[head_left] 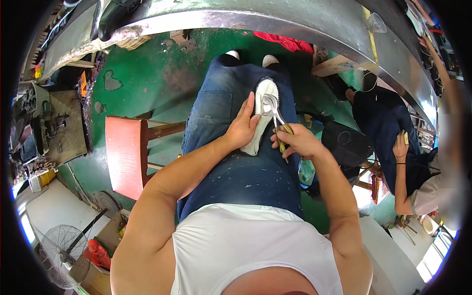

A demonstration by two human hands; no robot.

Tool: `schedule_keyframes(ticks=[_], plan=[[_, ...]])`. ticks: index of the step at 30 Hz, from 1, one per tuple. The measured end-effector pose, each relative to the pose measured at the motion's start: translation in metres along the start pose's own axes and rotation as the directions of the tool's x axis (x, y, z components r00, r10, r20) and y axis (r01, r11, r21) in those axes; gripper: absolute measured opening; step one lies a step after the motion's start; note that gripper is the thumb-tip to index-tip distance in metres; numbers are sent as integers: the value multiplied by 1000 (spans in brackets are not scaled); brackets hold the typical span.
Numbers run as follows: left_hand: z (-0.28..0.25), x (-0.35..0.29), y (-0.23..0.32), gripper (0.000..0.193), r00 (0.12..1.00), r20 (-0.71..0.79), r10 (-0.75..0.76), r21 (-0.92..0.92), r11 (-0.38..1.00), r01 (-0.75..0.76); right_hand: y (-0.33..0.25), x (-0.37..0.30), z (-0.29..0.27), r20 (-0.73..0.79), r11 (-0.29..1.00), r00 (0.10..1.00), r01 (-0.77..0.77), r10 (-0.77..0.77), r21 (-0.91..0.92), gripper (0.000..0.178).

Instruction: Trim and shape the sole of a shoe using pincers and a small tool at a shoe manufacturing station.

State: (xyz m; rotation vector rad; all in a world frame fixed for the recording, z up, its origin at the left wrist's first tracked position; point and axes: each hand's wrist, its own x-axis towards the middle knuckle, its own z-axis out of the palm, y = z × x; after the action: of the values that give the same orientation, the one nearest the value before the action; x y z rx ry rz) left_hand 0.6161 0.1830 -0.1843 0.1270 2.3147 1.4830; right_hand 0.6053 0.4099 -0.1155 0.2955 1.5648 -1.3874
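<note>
A shoe (252,144) lies bottom up on my lap, its pale, whitish underside facing me and a gathered edge round its rim. My left hand (241,126) grips it along its left side, fingers stretched forward and thumb across the underside. In my right hand (301,141) is a pair of pincers (274,104) with metal jaws and yellowish-brown handles. The jaws rest over the shoe's middle, near its right edge. Whether they bite on any material I cannot tell. My right fingers wrap round the handles, partly hiding them.
A metal-topped bench (236,20) curves across the front, with a dark shoe (115,19) on it. To my left stand a red-backed chair (126,156) and a wire fan (64,253). A co-worker (393,128) sits at the right, beside a black bag (346,142).
</note>
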Motion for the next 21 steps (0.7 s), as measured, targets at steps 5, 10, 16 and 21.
schedule_keyframes(ticks=[5,10,16,21], plan=[[0,-2,10,73,998,45,-35,-11,999,36,-41,-9,-33,237,990,962,-133,138,-35,30],[2,0,-3,70,999,46,27,-7,1000,-27,-28,13,-22,100,987,994,-19,35,-161,22],[-6,10,7,64,998,62,32,123,992,-39,26,17,30,-108,982,990,106,-90,155,25],[-9,10,24,60,995,86,-54,251,967,31,-15,-21,-11,123,920,985,-157,120,359,31]])
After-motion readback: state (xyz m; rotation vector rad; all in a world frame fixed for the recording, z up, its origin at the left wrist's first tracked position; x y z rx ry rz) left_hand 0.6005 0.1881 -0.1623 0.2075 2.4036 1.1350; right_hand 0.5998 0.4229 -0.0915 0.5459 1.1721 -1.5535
